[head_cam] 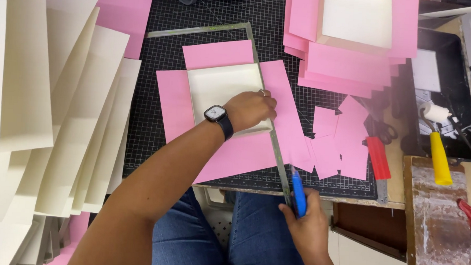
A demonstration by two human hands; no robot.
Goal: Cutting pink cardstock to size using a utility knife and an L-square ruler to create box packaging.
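My left hand [251,109] pressed flat, fingers spread, on the cream board [222,90] and steel ruler [275,151] so the pink sheet [245,154] stayed put on the bench, while my right hand [307,223] clenched the blue knife [298,192] at the ruler's near end.

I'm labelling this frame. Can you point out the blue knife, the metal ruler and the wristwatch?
Blue knife [298,194], head view, middle of its handle.
Metal ruler [278,156], head view, bare strip below the left hand.
Wristwatch [215,113], head view, its face.

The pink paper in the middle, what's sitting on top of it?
A cream board lies on the pink paper, with the left hand pressing a metal ruler. The hand hides the board's corner.
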